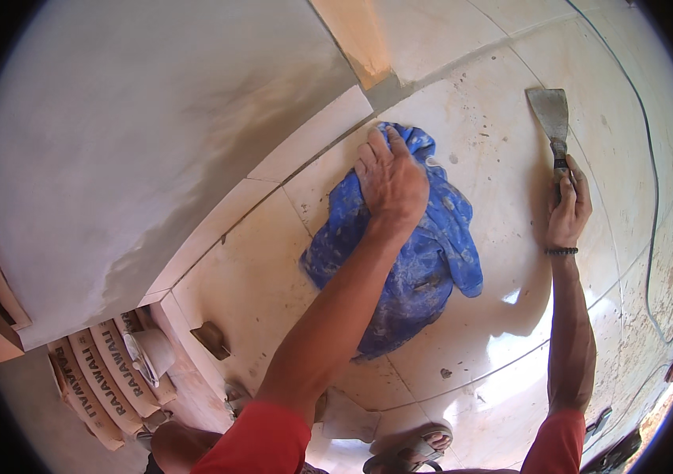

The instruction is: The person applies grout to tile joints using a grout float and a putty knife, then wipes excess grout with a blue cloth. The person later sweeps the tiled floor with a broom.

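Observation:
A crumpled blue cloth [388,284], smeared with pale dust, lies on the tiled floor in the middle of the view. My left hand [390,178] is closed on its upper part, fingers curled into the fabric. To the right, my right hand [569,201] grips the dark handle of a putty knife [549,110]; its wide metal blade points away from me over the tiles.
A grey plastered wall [162,142] with a tile skirting [312,130] runs along the left. Stacked paper sacks [99,379], a white bucket [154,355] and a small metal tool [211,340] are at lower left. A cable [649,158] runs along the right.

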A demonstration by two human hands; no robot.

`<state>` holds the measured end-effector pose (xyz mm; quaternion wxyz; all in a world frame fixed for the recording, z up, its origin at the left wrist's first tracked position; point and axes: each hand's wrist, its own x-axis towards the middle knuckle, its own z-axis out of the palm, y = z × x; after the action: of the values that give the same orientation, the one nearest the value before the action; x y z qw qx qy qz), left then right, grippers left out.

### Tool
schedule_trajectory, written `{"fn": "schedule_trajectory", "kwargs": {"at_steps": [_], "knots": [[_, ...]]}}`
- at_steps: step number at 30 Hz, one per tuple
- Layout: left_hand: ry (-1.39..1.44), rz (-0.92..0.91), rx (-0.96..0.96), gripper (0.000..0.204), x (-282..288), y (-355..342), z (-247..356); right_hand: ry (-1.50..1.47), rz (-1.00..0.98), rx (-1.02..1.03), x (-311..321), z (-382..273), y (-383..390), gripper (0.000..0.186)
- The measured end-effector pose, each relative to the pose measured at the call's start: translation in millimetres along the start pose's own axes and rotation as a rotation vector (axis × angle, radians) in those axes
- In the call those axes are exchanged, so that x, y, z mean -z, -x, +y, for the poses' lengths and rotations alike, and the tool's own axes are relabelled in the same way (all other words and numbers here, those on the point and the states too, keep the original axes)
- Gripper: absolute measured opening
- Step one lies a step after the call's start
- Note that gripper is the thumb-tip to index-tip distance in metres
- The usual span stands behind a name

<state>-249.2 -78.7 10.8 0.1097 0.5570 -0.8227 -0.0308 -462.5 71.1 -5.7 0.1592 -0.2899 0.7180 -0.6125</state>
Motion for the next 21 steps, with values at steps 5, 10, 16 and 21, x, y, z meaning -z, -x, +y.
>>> {"fn": "schedule_trajectory", "kwargs": {"at_steps": [5, 10, 16, 21], "knots": [[-0.011, -0.005, -0.037, 0.034, -3.4, -25.9, 28.0, -0.03, 0.02, -0.027, -8.1, -4.8, 2.5, 0.034], [0.064, -0.05, -0.419, 0.039, -3.5, 27.5, 82.1, -0.144, 0.07, -0.097, -18.4, -12.1, 1.8, 0.034], [0.112, -0.136, -0.405, 0.045, 29.1, 120.8, 16.1, -0.046, 0.072, -0.028, -3.8, -5.4, 0.0, 0.035], [0.065, -0.118, -0.271, 0.044, 16.3, 39.5, 20.3, -0.164, 0.054, -0.094, -15.5, -14.7, 1.9, 0.035]]}}
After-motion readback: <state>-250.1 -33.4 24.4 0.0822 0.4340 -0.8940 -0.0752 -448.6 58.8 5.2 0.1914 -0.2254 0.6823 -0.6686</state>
